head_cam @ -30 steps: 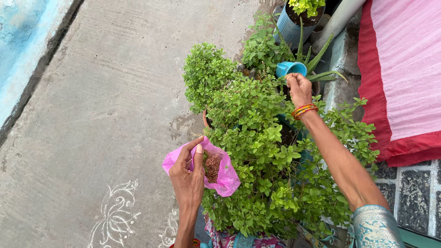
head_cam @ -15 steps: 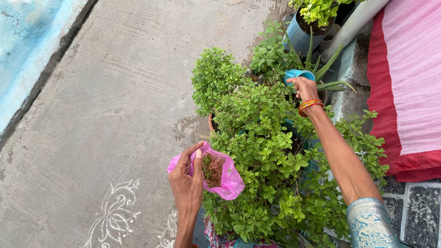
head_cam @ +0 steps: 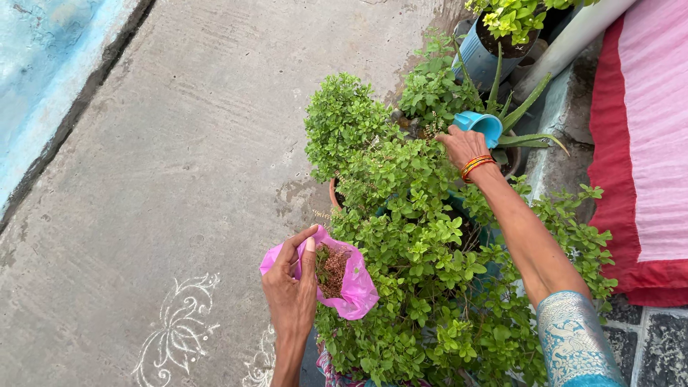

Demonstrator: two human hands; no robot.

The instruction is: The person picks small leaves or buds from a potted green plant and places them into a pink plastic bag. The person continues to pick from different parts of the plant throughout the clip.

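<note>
Since the earlier frames the blue cup (head_cam: 479,127) has tipped further over, its mouth now facing down and right above the spiky plant (head_cam: 519,118), and the right hand (head_cam: 464,147) has stayed on it. That hand is clenched around the cup at the far side of the bushy green plants (head_cam: 401,236), orange bangles (head_cam: 476,165) on the wrist. The left hand (head_cam: 292,283) remains near the bottom centre, fingers closed on a pink plastic bag (head_cam: 351,287) held open, brown dried matter visible inside. The bag sits just beside the near bush, left of it. A white chalk pattern (head_cam: 183,326) marks the concrete ground (head_cam: 179,129) at lower left. A red and pink cloth (head_cam: 648,143) lies at right.
</note>
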